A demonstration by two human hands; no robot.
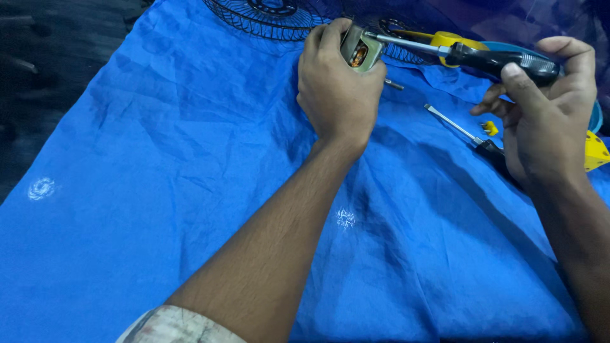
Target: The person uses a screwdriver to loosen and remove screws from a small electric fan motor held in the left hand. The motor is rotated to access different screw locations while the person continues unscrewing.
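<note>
Hands at work over a blue cloth (190,190), seen from your head camera. Your left hand (337,89) was closed around a small metal motor (359,49), the fingers wrapped over its top and the thumb on its near side; copper winding showed through the open face of the casing. A short shaft (394,84) stuck out of the motor below your fingers. The motor was held up near the top edge of the view, just in front of a black wire fan guard (267,16) that lay on the cloth.

Your right hand (546,114) was closed on the black handle of a screwdriver (470,54), thumb pressed along the grip. Its steel blade pointed left and met the upper right corner of the motor; whether the tip sat in a screw could not be told.

A second screwdriver (464,130) lay on the cloth beneath your right hand, its handle partly hidden by the palm. A small yellow piece (490,127) lay just beside it. A larger yellow part (597,151) showed at the right edge. Pale printed marks (42,188) dotted the cloth.
</note>
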